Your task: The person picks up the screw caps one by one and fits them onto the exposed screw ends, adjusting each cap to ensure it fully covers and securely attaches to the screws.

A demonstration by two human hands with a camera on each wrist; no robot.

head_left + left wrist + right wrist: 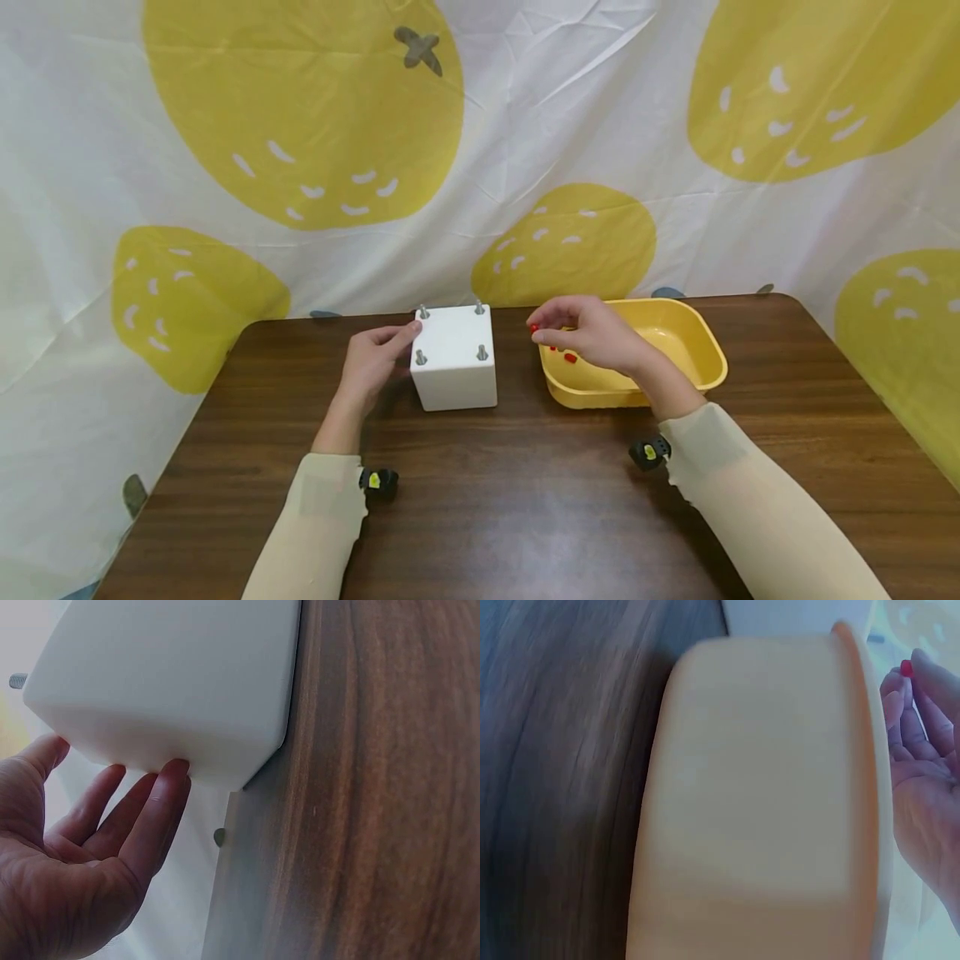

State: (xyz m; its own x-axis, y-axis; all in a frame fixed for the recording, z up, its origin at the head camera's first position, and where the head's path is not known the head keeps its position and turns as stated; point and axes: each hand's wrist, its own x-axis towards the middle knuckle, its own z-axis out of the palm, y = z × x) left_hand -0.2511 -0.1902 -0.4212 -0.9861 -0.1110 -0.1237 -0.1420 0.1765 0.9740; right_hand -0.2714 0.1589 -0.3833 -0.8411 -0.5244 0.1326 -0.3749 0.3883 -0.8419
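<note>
A white box point(453, 367) stands on the table, with several threaded metal bolts point(482, 352) sticking up at the corners of its top. My left hand point(378, 358) rests against the box's left side, thumb at the top edge. In the left wrist view, the fingertips point(174, 771) touch the side wall with the fingers spread and mostly straight. Over the left part of a yellow basin point(637, 398), my right hand point(600, 333) pinches a small red piece point(907, 668) between thumb and fingertips. Other small red pieces point(571, 358) lie in the basin, partly hidden by that hand.
The dark wooden table point(487, 500) ends just behind the box and basin. Behind it hangs a white cloth point(570, 108) printed with yellow fruit. A narrow strip of table separates the box from the basin.
</note>
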